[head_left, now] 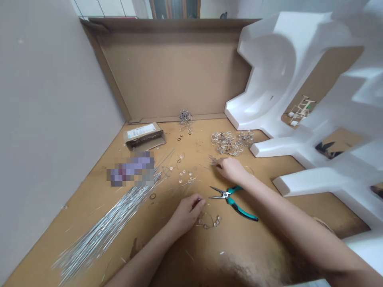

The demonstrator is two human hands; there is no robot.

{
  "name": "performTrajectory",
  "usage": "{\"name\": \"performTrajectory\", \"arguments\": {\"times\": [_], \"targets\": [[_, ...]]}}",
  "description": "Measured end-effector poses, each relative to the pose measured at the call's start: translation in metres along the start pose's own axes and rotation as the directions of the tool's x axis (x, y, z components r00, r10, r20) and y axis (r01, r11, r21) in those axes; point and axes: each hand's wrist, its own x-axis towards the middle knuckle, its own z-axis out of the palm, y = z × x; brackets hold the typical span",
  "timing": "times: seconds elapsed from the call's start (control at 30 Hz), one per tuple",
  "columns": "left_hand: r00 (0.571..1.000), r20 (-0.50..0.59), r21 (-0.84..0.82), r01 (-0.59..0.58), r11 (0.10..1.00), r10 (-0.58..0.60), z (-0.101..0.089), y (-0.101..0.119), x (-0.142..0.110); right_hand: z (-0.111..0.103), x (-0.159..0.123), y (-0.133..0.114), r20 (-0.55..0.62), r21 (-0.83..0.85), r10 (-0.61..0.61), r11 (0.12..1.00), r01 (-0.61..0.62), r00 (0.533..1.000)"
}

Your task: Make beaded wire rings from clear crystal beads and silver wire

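Note:
My left hand (188, 209) is closed in a pinch, thumb against the fingers, with a thin bit of wire just showing between them. Right below its fingertips is a wire ring (214, 224) strung with several clear beads; where it meets the hand is hard to see. My right hand (231, 169) reaches farther forward, its fingers pressed together at a small bunch of short wires (212, 159). Between the hands lie long-nose pliers (226, 195) with teal handles, jaws apart. Loose clear beads (185, 175) are scattered ahead of my left hand.
A long bundle of straight metal wires (107, 227) lies at left, near a blurred-out purple item (131, 169) and a small open carton (145, 135). Beaded wire pieces (227, 143) are heaped at the back right. White foam packing (269, 79) borders the right; a cardboard wall (173, 67) stands behind.

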Motion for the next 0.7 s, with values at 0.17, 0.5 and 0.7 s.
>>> {"name": "performTrajectory", "arguments": {"times": [0.17,0.5,0.7], "targets": [[0.993,-0.007,0.251,-0.11,0.962,0.116,-0.003,0.003,-0.001,0.002,0.033,-0.014,0.072,-0.17,-0.069,0.982,0.08,0.995],[0.938,-0.104,0.671,-0.178,0.72,0.33,-0.021,0.012,0.003,-0.019,0.033,-0.011,0.157,-0.174,-0.118,0.974,0.145,0.981],[0.922,-0.014,0.795,-0.224,0.564,0.386,-0.023,0.053,0.036,-0.041,-0.001,-0.016,0.102,-0.022,-0.236,0.971,0.24,0.966]]}}
